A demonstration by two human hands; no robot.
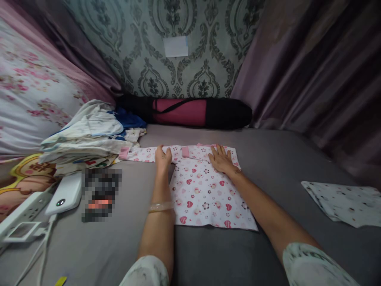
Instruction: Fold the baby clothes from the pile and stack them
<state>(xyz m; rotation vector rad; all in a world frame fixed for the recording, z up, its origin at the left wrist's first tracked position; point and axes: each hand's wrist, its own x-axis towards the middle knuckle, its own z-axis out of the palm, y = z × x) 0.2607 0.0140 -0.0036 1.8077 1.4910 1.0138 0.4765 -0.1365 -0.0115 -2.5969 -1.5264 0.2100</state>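
Observation:
A child's long-sleeved shirt (205,194), white with pink hearts, flowers and small figures, lies spread on the grey bed sheet. Its left-side sleeve stretches out sideways and ends in a pink cuff (124,153). The other sleeve is folded across the top of the shirt, with its pink cuff (185,151) near the collar. My left hand (163,158) is closed on the outstretched sleeve, thumb and fingers curled at the fabric. Flat on the folded sleeve rests my right hand (222,159), its fingers spread.
Piled clothes (86,137) stand at the left, near a white power bank (64,193) and a power strip (24,212) with cables. A black and red long bag (181,112) lies against the wall. A folded patterned cloth (347,201) is at the right.

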